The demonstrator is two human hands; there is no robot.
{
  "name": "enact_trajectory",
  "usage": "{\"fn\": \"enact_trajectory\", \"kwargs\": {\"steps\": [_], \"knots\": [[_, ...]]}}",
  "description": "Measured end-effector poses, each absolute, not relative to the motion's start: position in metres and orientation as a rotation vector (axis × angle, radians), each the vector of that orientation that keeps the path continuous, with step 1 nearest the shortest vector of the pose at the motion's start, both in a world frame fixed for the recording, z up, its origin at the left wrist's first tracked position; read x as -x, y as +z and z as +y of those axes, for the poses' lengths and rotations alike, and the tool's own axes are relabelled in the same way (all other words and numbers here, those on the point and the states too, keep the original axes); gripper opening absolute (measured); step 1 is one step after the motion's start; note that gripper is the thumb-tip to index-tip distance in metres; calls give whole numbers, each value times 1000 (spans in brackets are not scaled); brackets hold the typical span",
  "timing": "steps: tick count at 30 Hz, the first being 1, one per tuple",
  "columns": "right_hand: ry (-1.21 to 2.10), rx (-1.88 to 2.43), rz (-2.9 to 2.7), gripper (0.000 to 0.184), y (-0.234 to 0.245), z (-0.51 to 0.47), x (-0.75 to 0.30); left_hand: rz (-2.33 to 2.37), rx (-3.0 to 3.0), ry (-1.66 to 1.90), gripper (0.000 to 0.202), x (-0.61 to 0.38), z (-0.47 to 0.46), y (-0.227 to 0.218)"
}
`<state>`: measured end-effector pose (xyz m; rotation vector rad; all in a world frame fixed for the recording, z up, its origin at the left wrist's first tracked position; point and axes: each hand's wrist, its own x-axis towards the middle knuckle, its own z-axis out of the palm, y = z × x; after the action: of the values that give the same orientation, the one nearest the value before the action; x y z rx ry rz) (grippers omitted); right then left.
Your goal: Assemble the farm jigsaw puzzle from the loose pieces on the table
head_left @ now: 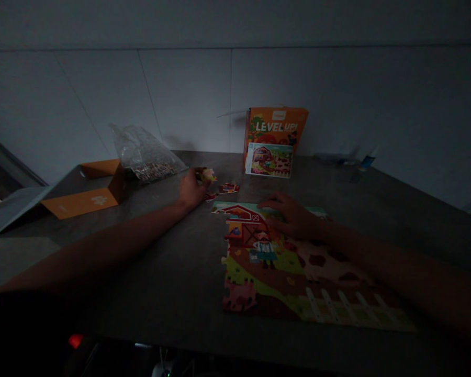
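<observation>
A partly joined farm jigsaw puzzle [275,283] lies on the grey table, showing a barn, a farmer, a cow, a pig and a white fence. Its left edge is uneven, with tabs sticking out. Over the puzzle's upper part rests my right hand [292,215], fingers spread across the barn and sky. My left hand [193,187] grips a puzzle piece [208,175] with green and pink on it, left of the puzzle's top corner. Loose puzzle pieces [229,188] in dark red lie close to that hand, one partly beside its fingers.
An orange "LEVEL UP!" box [277,124] stands by the wall, a farm picture card [272,160] leaning on it. To the left are a clear plastic bag [141,149] and an open orange box [82,201]. A small bottle [367,161] stands back right. The room is dim.
</observation>
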<state>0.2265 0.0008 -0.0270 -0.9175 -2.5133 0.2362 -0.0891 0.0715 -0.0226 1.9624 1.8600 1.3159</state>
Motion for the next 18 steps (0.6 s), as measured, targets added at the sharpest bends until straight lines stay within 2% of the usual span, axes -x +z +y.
{"fn": "enact_trajectory", "kwargs": {"steps": [5,8,18], "knots": [[214,921,-2517,45,-27,1,-226,2071,-2052,964,34,89,71,-23],[215,930,-2513,45,-27,1,-226,2094,-2225,777,34,86,67,-21],[201,916,-2521,46,-27,2,-227,2121,-2237,509,35,87,61,-4]]}}
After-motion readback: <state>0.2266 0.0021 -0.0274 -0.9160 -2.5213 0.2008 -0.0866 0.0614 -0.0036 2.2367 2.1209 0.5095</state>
